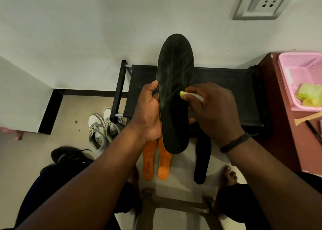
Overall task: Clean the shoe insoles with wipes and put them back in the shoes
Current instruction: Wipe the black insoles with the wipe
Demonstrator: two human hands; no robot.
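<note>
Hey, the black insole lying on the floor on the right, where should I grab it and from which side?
Probably pinch the rounded near end of the flat black floor insole, coming from above. It lies flat on the tile with that end pointing toward you, while its far end disappears behind the right hand and the held black insole.

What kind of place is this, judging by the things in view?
Probably a home entryway or shoe corner: a black shoe rack stands against the wall, white sneakers sit on the tiled floor beside it, and a wall socket is above.
</note>
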